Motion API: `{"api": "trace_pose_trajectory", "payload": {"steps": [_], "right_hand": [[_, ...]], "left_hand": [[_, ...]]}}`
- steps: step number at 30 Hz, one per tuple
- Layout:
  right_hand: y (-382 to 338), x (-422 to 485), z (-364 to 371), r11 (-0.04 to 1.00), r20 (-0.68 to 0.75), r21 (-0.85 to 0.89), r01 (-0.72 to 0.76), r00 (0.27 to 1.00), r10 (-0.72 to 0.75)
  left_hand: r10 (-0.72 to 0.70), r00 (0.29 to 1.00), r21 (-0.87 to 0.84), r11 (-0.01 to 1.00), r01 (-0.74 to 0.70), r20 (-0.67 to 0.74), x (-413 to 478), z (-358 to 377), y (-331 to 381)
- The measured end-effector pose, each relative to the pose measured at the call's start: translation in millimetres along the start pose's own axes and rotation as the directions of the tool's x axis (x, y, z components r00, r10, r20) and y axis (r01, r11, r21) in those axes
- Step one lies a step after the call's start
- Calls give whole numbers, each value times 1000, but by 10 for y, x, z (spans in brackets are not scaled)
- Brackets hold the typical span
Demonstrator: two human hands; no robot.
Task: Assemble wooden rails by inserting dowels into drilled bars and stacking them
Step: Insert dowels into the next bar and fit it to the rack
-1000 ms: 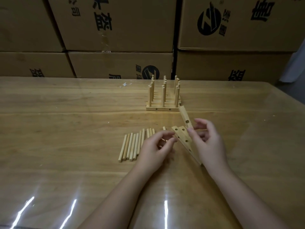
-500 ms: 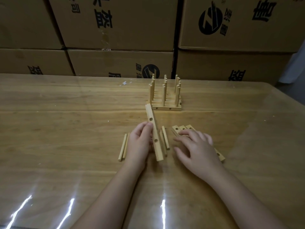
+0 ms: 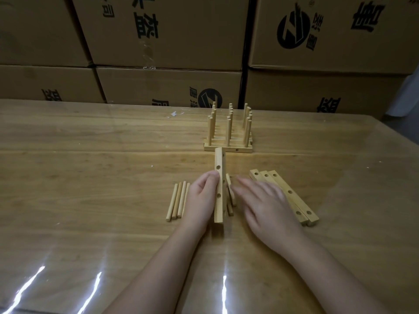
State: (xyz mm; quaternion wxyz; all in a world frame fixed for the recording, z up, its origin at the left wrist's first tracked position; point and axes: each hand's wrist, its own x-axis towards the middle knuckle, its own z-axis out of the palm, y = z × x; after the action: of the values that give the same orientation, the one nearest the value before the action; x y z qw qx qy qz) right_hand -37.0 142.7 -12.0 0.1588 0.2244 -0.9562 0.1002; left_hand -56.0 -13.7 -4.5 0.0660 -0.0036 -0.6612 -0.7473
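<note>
My left hand (image 3: 200, 199) grips a drilled wooden bar (image 3: 219, 177), held lengthwise away from me with its holes facing up. Loose dowels (image 3: 178, 199) lie on the table just left of that hand; more dowels (image 3: 230, 196) show between my two hands. My right hand (image 3: 264, 205) hovers blurred with fingers stretched toward those dowels, holding nothing. A few spare drilled bars (image 3: 292, 197) lie side by side to the right, partly under my right hand. Farther back stands the assembled stack of rails (image 3: 229, 138) with upright dowels.
The wooden table (image 3: 90, 177) carries a glossy clear cover with glare streaks near its front edge. Large cardboard boxes (image 3: 167, 30) form a wall along the far side. A small white scrap (image 3: 174, 114) lies near the back.
My left hand has turned the bar from a slant to point straight away. My right hand has slid left off the spare bars toward the dowels in the middle.
</note>
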Motion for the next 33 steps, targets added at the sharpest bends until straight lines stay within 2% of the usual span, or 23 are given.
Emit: {"api": "trace_pose_trajectory", "payload": {"steps": [2, 4, 12, 16, 19, 22, 28, 30, 33], "right_hand": [[-47, 0, 43, 997, 110, 41, 65, 992, -69], [-19, -2, 75, 994, 143, 92, 58, 987, -71], [-9, 13, 67, 997, 34, 72, -41, 999, 38], [-21, 7, 93, 998, 49, -9, -56, 997, 57], [-29, 28, 85, 989, 18, -76, -128, 991, 130], [-15, 55, 59, 972, 7, -65, -224, 974, 225], [-30, 39, 51, 954, -25, -67, -293, 956, 292], [-20, 39, 44, 947, -66, 10, -321, 945, 321], [29, 45, 13, 893, -148, 294, -340, 907, 394]], "left_hand": [[16, 1000, 48, 999, -17, 25, -10, 20, -2], [24, 998, 83, 996, -29, 61, -19, 31, -12], [72, 985, 144, 985, -94, 154, -24, 32, -11], [57, 985, 142, 987, -80, 163, -31, 30, 1], [39, 987, 134, 989, -60, 157, -33, 32, -1], [18, 983, 123, 992, -41, 182, -40, 20, 12], [5, 981, 73, 997, -20, 196, -66, 27, 56], [1, 982, 59, 998, -12, 190, -74, 27, 60], [-7, 990, -6, 1000, 8, 141, -68, 41, 52]]}}
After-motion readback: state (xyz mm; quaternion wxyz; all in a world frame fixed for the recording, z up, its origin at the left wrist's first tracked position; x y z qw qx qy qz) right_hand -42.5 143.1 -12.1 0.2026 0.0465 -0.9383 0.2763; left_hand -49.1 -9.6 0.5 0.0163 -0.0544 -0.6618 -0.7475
